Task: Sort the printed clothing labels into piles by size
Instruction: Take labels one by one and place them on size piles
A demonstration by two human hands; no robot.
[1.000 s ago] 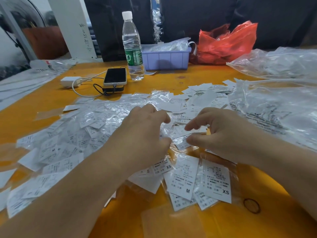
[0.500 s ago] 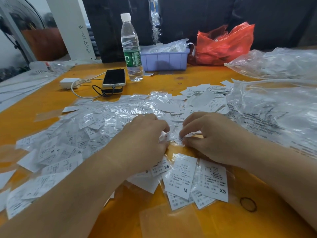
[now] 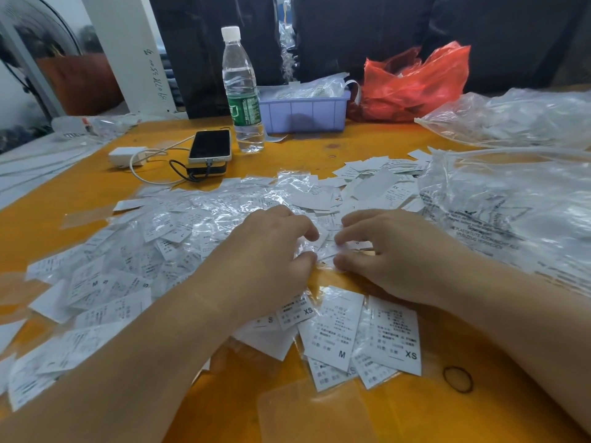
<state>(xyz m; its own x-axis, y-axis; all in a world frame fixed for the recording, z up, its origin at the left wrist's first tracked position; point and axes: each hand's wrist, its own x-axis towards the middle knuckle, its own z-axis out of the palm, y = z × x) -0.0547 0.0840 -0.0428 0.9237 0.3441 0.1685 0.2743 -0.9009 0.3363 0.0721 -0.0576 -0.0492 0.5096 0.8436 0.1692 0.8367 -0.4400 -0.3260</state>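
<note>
Both hands lower than before, curled fingers (image 3: 343,239) pinching white, plastic-sleeved labels (image 3: 335,247) marked M, XS.

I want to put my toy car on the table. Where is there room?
Bare wood lies left of the phone, in front of the charger. More sits between the bottle and the labels, and close in by the rubber band. The middle, around both hands, is crowded with labels; bags fill the right.

white bagged labels (image 3: 198,238) strewn, unsorted heap
</note>
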